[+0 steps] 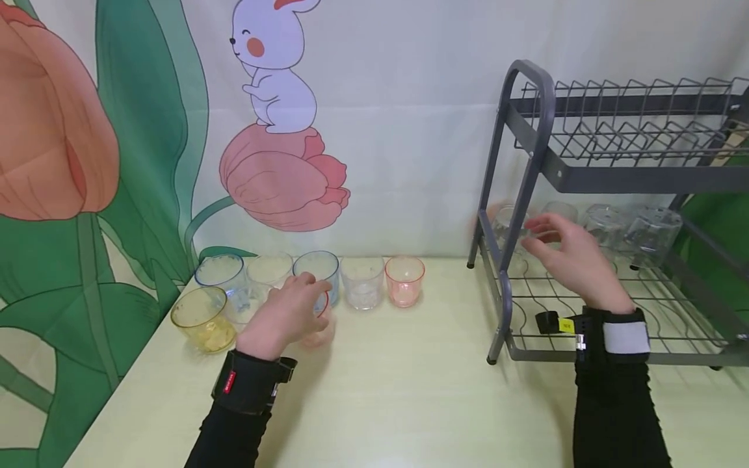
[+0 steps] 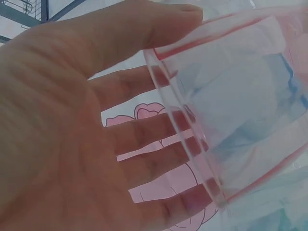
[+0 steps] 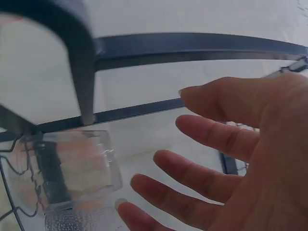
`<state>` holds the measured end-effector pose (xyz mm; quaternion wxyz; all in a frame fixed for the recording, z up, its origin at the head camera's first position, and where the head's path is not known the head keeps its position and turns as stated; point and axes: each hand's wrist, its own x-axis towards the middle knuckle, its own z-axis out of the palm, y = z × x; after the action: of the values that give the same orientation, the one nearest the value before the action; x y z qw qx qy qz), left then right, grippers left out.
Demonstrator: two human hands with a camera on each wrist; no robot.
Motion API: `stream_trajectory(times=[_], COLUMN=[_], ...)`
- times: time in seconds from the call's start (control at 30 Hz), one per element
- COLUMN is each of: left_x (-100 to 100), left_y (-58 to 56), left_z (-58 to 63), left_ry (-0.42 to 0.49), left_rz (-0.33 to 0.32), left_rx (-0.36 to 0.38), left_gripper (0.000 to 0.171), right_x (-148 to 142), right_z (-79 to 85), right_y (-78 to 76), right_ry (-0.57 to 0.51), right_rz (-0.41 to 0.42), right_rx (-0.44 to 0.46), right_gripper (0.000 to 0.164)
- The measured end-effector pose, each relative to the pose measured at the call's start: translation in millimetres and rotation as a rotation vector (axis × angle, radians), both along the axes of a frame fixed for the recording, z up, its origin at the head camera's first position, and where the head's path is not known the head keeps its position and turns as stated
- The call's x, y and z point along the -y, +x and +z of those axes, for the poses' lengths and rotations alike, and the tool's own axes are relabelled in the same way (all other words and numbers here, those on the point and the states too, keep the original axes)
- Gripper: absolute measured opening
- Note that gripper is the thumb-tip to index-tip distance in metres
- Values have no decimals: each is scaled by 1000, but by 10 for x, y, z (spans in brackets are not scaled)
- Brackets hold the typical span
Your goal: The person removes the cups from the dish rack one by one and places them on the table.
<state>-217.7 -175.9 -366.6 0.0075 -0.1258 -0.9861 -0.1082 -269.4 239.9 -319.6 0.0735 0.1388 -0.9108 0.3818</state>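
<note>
My left hand (image 1: 285, 316) grips a pink-rimmed glass (image 1: 318, 333) over the table's left part. In the left wrist view, the thumb lies on one side of this pink-rimmed glass (image 2: 240, 110) near the rim and the fingers reach along the other. My right hand (image 1: 573, 263) is inside the rack's lower level with nothing in its grasp, fingers spread and slightly bent. Just beyond its fingertips, a clear glass (image 3: 82, 168) stands upside down in the right wrist view. Several clear glasses, among them one at the right (image 1: 653, 231), line the back of that level.
A grey two-tier dish rack (image 1: 529, 175) stands at the right, its upright post left of my right hand. On the table (image 1: 409, 390), a yellow glass (image 1: 205, 328), blue-tinted glasses (image 1: 316, 266), clear glasses (image 1: 363, 286) and another pink glass (image 1: 405, 283) stand close together. A printed cloth (image 1: 409, 130) hangs behind.
</note>
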Motion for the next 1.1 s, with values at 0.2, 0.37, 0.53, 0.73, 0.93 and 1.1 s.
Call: stream_trajectory(times=[0.2,0.37,0.53,0.73,0.93,1.1], left_x=[-32,-42,-59,-51,-64,-55], left_y=[-8,-7,-12,-8,2,8], left_z=[15,-1,-20,-35,-25,-15], left_ry=[-24,-34,-44,-47,-60,-68], left_rz=[13,13,14,13,20,17], left_rx=[14,13,17,3,-2,2], left_gripper=[56,57,57,54,53,54], right_x=[-17,40,97,150,203,208], right_z=[67,113,63,-10,12,15], right_y=[-182,-357,-581,-767,-866,-894], right_ry=[84,174,247,345,418,445], right_rz=[56,74,150,185,178,161], right_rx=[-47,-97,-180,-275,-255,-174], right_gripper=[40,39,34,41,48,49])
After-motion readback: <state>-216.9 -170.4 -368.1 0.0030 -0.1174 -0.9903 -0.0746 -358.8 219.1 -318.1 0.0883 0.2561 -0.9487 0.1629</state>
